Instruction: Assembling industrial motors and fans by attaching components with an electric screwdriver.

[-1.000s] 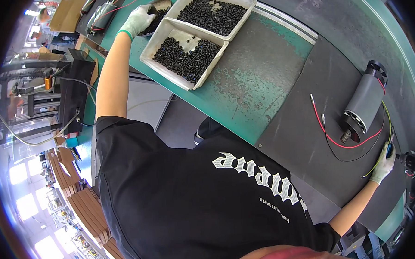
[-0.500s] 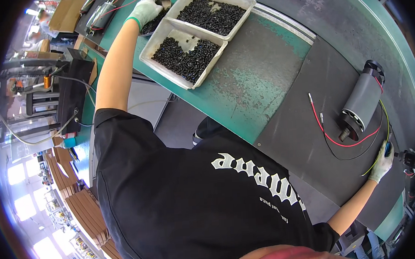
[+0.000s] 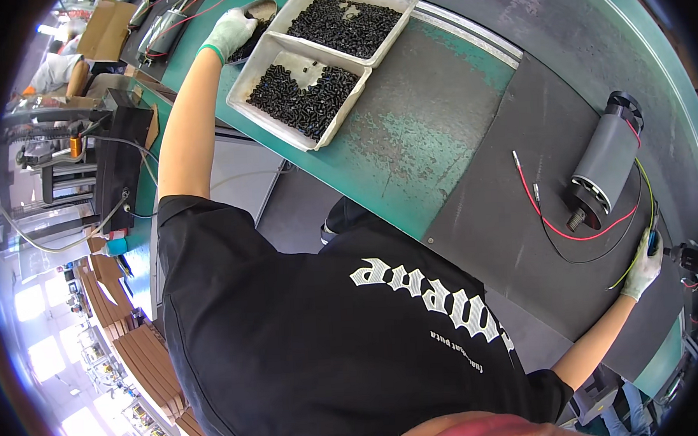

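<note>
The left hand, in a pale glove, is over the near side of a shallow dish holding small black parts; its fingers bend down into the dish, the tips are hidden, and I cannot tell how far apart they are or whether they pinch a part. Far off at the other end of the bench, the right hand, gloved too, has its fingers curled closed around a small blue-and-dark tool, beside the motor lying on a dark mat. The yellow-green wire runs from the motor down past the right fingers, and whether they grip it is unclear. With the arms spread this wide, a fumbled part could drop among those in the white tray just beside the dish and be hard to pick out, since the pieces look much alike and gloves blunt the touch. The wire could be tugged or nicked if the tool shifts in the hand, and the motor's rounded body might roll if its red wire is snagged
</note>
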A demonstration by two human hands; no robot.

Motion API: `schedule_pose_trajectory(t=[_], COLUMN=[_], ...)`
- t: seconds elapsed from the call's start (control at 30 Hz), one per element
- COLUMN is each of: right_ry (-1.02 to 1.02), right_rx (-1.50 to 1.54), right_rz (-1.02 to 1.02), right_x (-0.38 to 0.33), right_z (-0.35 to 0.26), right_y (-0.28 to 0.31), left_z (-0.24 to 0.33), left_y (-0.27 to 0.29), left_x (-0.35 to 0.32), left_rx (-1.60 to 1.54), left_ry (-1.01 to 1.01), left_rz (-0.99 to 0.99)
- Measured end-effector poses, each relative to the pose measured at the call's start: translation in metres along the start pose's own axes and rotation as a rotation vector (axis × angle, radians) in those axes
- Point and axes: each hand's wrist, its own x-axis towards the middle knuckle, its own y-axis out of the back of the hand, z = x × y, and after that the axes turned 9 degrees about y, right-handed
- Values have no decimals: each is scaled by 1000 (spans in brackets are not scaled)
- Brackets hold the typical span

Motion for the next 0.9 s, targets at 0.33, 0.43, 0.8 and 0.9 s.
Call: schedule_pose_trajectory(t=[0.33,0.43,0.8,0.9], right_ry=[-6,11,3,8], right_rx=[-17,-26,-28,-20], right_rz=[8,17,17,10], right_x=[-1,-1,0,0], right_z=[-7,-9,-4,1], right_y=[2,3,0,-1], left_z=[-4,-13,-33,-30], left_y=[-3,-8,-10,-12], left_x=[-12,-10,-15,-21], left_rx=[-64,-136,-417,-572], left_ry=[-129,-166,-118,-53], left_rz=[170,184,281,364])
